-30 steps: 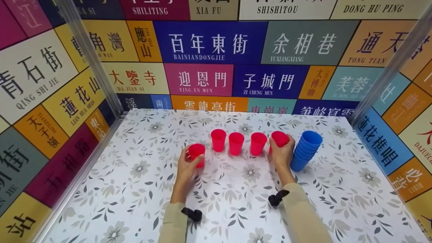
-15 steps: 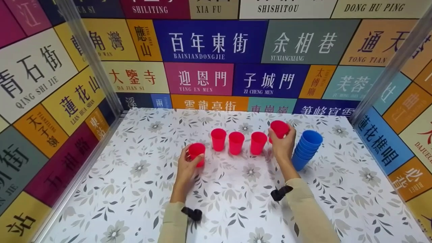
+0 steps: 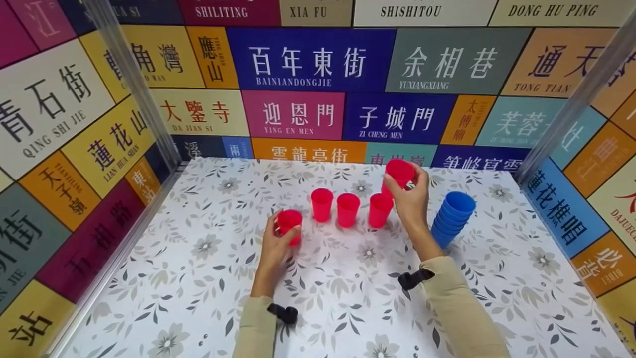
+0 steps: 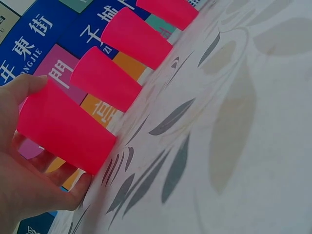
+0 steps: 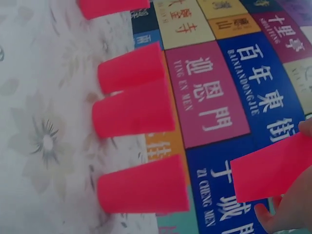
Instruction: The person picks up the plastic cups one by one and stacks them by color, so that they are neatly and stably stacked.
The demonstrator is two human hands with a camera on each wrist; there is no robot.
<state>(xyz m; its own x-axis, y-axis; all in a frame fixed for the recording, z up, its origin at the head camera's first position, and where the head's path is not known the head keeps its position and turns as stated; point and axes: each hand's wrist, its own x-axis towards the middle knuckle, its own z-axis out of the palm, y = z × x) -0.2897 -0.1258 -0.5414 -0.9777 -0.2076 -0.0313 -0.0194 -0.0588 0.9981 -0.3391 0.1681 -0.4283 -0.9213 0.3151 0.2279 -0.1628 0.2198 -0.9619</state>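
My left hand (image 3: 273, 242) grips a red plastic cup (image 3: 290, 220) at the left end of the row. In the left wrist view that cup (image 4: 63, 126) stands upright on the table, thumb near its rim and fingers round its far side. My right hand (image 3: 413, 196) holds another red cup (image 3: 397, 173), raised off the table behind the row's right end. Its lifted cup (image 5: 268, 168) shows apart from the tabletop in the right wrist view. Between the hands stand three red cups, a left one (image 3: 322, 205), a middle one (image 3: 348, 211) and a right one (image 3: 380, 211).
A nested stack of blue cups (image 3: 453, 219) stands right of my right forearm, partly hidden by it. The table (image 3: 198, 298) has a white leaf-and-flower cover. Sign-patterned walls (image 3: 308, 59) and clear corner posts (image 3: 144, 94) enclose it at the back and sides.
My right hand has lifted its red cup from beside the blue stack, moving up and slightly left towards the row's right-hand cup. The left hand and its cup have stayed in place.
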